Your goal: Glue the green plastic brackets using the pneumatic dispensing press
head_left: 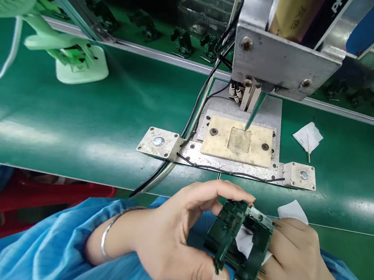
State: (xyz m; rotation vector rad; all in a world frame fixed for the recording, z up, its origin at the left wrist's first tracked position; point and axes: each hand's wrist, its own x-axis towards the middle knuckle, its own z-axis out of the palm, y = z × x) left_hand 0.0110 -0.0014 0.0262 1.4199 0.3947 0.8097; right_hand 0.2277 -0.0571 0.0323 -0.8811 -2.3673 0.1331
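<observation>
A dark green plastic part (231,227) with a frame-like opening and pins is held up in front of my lap. My left hand (180,233) grips it between thumb and fingers from the left side. On its right side, my right hand (294,262) is closed around a white wipe (244,241), which shows through the part's opening. A corner of white cloth also sticks out above the right knuckles. The right fingertips are mostly hidden behind the part.
Beyond my hands stands a press-like machine (285,57) with a needle tip over a cream fixture plate (213,147). Button boxes (160,141) flank it, and cables run left. A folded wipe with a stick (307,137) lies right; a green fan (81,64) stands left.
</observation>
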